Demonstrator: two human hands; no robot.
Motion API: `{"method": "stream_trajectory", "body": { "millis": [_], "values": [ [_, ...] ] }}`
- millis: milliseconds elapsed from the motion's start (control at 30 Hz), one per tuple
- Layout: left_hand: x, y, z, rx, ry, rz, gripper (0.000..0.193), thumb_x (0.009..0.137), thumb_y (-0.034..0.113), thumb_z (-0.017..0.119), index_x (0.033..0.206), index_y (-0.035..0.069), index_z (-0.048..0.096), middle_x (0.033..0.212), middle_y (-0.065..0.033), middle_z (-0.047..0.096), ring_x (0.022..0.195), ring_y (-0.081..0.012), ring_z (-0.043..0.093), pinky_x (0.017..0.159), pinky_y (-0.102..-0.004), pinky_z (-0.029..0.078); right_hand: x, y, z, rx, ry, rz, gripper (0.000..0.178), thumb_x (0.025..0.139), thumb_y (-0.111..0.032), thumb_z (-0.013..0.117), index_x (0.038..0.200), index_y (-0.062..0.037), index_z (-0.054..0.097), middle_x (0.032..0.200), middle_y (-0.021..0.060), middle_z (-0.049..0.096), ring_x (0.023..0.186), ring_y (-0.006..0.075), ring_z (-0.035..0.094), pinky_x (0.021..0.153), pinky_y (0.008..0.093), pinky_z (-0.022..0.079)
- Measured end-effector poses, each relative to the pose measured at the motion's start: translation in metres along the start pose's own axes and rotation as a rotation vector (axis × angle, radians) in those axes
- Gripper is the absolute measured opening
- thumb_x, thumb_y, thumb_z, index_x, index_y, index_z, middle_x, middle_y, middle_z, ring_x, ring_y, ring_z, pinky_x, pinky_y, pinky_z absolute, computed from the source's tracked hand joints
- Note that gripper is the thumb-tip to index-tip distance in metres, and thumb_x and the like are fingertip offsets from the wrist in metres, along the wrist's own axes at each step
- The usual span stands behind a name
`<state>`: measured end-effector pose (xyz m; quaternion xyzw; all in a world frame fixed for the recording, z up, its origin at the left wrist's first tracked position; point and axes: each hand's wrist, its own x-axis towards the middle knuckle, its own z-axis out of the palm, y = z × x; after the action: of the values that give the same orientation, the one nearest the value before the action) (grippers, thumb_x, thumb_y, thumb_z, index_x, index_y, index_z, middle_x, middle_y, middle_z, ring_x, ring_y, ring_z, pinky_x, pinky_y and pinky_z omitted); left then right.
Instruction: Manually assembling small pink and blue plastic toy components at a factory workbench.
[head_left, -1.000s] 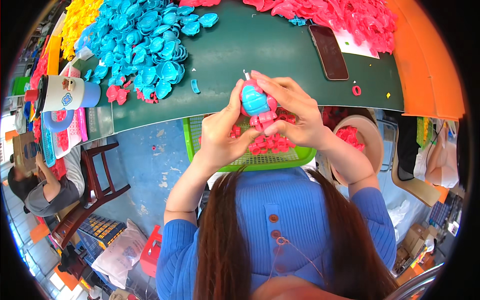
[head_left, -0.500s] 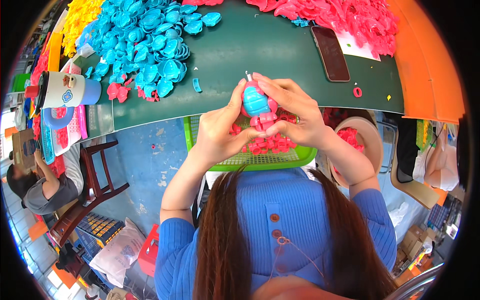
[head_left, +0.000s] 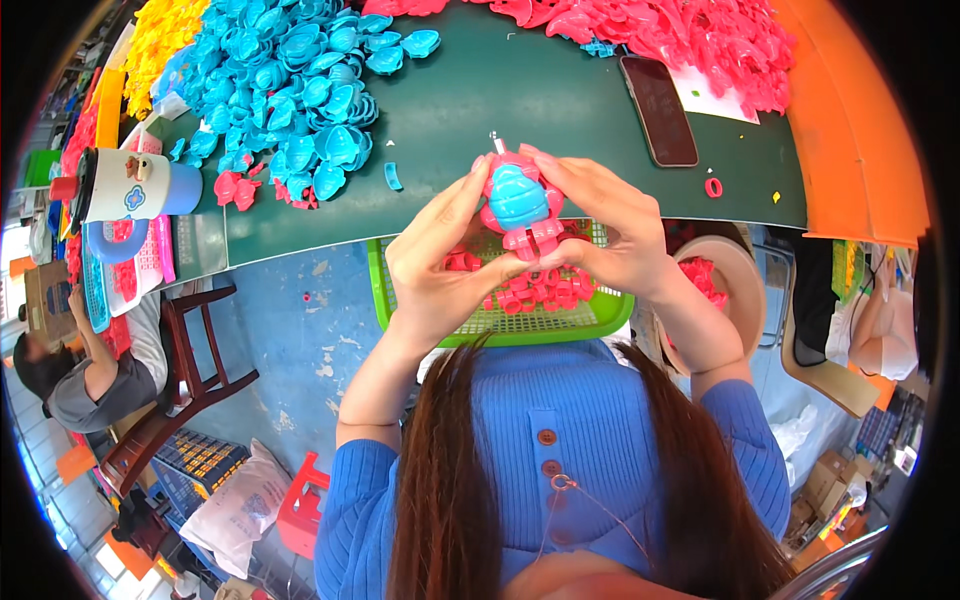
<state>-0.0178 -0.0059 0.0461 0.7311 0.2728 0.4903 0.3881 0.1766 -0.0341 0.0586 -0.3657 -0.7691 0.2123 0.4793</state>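
Between my two hands is a small pink and blue plastic toy figure, upright, with a short metal pin at its top. My left hand presses it from the left, fingertips near the top and thumb at the pink feet. From the other side my right hand grips it the same way, its thumb also at the feet. Under the hands, a green basket holds many pink ring-like parts. On the green table, a small curved blue piece lies left of the toy.
Blue shell-shaped parts are heaped at the table's far left, beside yellow parts. Pink parts pile up at the far right, near a phone. A mug stands left. A beige bucket sits right of the basket.
The toy has tipped slightly and its pink feet show more fully. My fingers have straightened and spread a little around it, with the left hand shifted a bit lower.
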Motion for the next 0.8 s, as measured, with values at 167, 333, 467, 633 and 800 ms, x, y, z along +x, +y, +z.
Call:
{"method": "stream_trajectory", "body": {
  "millis": [167,333,467,633,800],
  "values": [
    [-0.006,0.003,-0.001,-0.056,-0.004,-0.055,0.078,0.057,0.008,0.082,0.126,-0.005,0.046,0.1,-0.0172,0.065,0.083,-0.0202,0.067,0.071,-0.0283,0.054,-0.001,-0.007,0.003,0.04,0.037,0.018,0.068,0.066,-0.026,0.075,0.122,0.0041,0.052,0.116,0.0241,0.057,0.101,0.0308,0.059,0.085,0.0368,0.047],
    [-0.006,0.005,0.001,0.006,-0.023,-0.001,0.077,0.06,0.012,0.081,0.125,-0.009,0.046,0.085,-0.0162,0.067,0.075,-0.0193,0.068,0.066,-0.0249,0.051,-0.008,-0.014,0.008,-0.001,0.062,0.061,0.068,0.069,-0.029,0.073,0.122,0.007,0.05,0.116,0.0242,0.057,0.098,0.0297,0.059,0.082,0.0342,0.048],
    [-0.006,0.003,0.001,0.06,-0.1,-0.008,0.078,0.06,0.014,0.081,0.125,-0.01,0.045,0.081,-0.0168,0.067,0.074,-0.0192,0.068,0.065,-0.0239,0.05,-0.015,-0.01,0.017,-0.03,0.127,0.098,0.069,0.074,-0.032,0.069,0.123,0.0094,0.047,0.116,0.023,0.056,0.097,0.0287,0.059,0.081,0.033,0.048],
    [-0.006,0.002,0.006,0.02,-0.022,-0.061,0.077,0.062,0.01,0.08,0.127,-0.008,0.044,0.083,-0.0162,0.066,0.073,-0.0188,0.067,0.067,-0.024,0.05,-0.012,-0.014,0.018,-0.013,0.081,0.168,0.067,0.08,-0.032,0.065,0.128,0.0084,0.041,0.122,0.0217,0.052,0.104,0.028,0.055,0.088,0.0343,0.044],
    [-0.004,-0.006,0.012,0.029,0.098,-0.003,0.077,0.062,0.002,0.078,0.129,-0.008,0.042,0.103,-0.0215,0.063,0.085,-0.0242,0.067,0.073,-0.0293,0.052,-0.001,-0.018,0.035,0.061,0.2,0.253,0.065,0.083,-0.029,0.064,0.132,0.0049,0.037,0.121,0.0187,0.052,0.11,0.0259,0.051,0.094,0.0346,0.039]
  ]
}}
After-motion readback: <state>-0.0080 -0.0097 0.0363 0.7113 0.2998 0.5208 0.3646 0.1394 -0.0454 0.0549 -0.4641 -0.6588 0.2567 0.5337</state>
